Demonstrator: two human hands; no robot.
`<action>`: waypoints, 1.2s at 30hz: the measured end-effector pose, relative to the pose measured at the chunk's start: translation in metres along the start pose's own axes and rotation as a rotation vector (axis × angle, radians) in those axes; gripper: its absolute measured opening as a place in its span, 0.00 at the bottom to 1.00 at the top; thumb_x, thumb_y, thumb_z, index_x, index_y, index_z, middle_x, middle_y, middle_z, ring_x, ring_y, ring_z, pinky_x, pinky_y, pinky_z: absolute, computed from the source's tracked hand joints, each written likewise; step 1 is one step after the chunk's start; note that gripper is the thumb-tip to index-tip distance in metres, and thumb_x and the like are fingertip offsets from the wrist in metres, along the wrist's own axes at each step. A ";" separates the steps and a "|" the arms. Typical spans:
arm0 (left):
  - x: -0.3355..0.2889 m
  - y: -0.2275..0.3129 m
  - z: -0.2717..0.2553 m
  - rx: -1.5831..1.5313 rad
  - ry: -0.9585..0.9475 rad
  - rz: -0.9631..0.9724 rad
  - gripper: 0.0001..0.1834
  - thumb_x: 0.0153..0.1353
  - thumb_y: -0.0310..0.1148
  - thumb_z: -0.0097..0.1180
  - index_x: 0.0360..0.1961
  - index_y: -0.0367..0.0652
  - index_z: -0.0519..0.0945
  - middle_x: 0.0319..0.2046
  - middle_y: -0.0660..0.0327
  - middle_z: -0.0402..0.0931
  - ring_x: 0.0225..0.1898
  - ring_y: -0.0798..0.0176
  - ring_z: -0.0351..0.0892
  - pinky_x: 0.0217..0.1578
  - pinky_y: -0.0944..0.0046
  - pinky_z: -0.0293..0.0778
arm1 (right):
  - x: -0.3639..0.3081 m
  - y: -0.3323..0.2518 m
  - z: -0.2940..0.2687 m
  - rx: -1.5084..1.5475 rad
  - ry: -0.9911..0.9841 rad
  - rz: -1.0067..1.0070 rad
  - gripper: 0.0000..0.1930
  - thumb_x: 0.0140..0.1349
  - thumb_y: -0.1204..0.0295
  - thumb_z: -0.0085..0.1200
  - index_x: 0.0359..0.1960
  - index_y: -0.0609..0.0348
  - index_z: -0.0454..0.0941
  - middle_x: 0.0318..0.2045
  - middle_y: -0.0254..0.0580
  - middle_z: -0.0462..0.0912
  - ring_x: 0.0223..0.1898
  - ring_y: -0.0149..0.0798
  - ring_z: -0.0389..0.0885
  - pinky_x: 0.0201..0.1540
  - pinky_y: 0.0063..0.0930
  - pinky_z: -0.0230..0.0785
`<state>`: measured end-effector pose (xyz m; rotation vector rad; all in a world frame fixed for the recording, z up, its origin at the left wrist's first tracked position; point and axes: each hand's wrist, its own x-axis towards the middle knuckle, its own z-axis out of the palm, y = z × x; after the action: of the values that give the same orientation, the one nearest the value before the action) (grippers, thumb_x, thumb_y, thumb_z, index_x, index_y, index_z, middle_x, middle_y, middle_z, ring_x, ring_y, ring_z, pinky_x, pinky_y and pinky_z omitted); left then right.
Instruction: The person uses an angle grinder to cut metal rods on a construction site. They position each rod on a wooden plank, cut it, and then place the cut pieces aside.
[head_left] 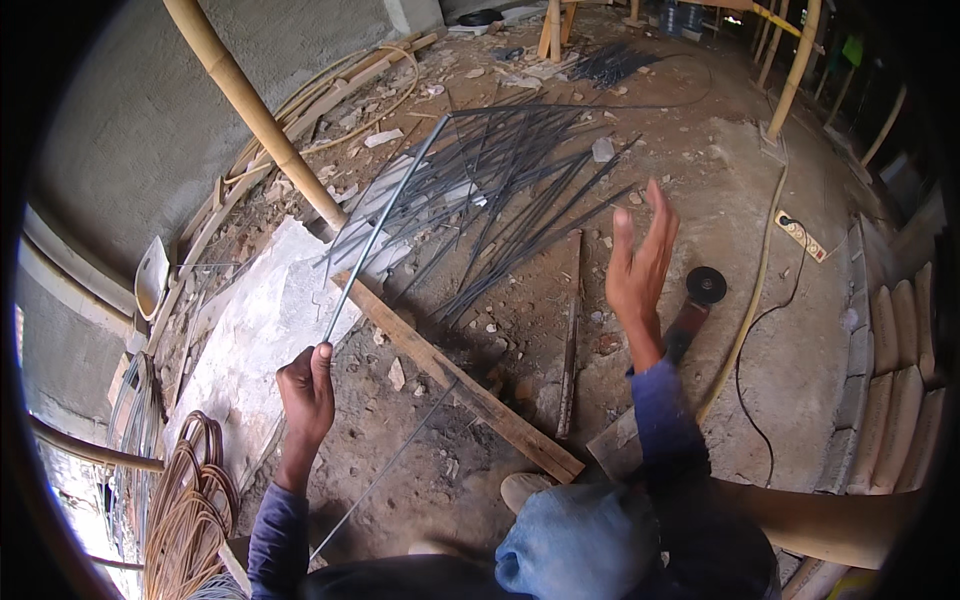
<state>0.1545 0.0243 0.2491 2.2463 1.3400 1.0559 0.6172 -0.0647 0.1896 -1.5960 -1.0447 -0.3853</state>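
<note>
My left hand (308,390) is closed around the lower end of a long grey metal tube (385,215), which slants up and away over a pile of cut steel rods (500,190). From the tube's far end a thin dark rod (590,106) runs off to the right in a curve. My right hand (645,260) is raised, fingers stretched out and holding nothing. Below the tube, a wooden plank (470,395) lies slantwise on the dirt. Another thin rod (385,475) reaches from the plank toward my left forearm.
An angle grinder (690,315) with a black disc lies right of my right hand. Beyond it are a power strip (800,236) and cables. A bamboo pole (255,110) stands at left; coiled rusty rods (190,500) sit lower left. Curved tiles (890,410) are stacked at right.
</note>
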 end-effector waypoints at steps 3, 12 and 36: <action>0.003 0.015 -0.007 -0.035 0.007 0.002 0.30 0.84 0.43 0.57 0.23 0.36 0.68 0.19 0.64 0.53 0.25 0.69 0.51 0.24 0.57 0.53 | 0.110 -0.014 0.014 -0.062 0.057 -0.321 0.38 0.84 0.42 0.45 0.82 0.57 0.62 0.74 0.59 0.69 0.77 0.61 0.65 0.78 0.58 0.58; -0.011 0.059 -0.038 -0.114 -0.004 -0.023 0.31 0.84 0.45 0.57 0.24 0.38 0.65 0.20 0.69 0.54 0.27 0.71 0.50 0.26 0.58 0.49 | 0.222 0.018 0.048 -0.005 -0.108 -0.533 0.29 0.84 0.42 0.45 0.57 0.55 0.85 0.45 0.47 0.86 0.49 0.58 0.85 0.53 0.53 0.77; 0.012 -0.006 -0.126 0.532 -0.099 0.051 0.30 0.80 0.44 0.61 0.24 0.35 0.68 0.17 0.50 0.57 0.20 0.55 0.52 0.25 0.51 0.54 | 0.099 0.085 0.076 0.032 -0.769 -0.732 0.31 0.80 0.39 0.46 0.28 0.51 0.75 0.24 0.37 0.70 0.29 0.42 0.73 0.46 0.51 0.74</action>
<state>0.0622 0.0258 0.3356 2.6716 1.6800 0.6389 0.7177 0.0479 0.1849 -1.2925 -2.2248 -0.2212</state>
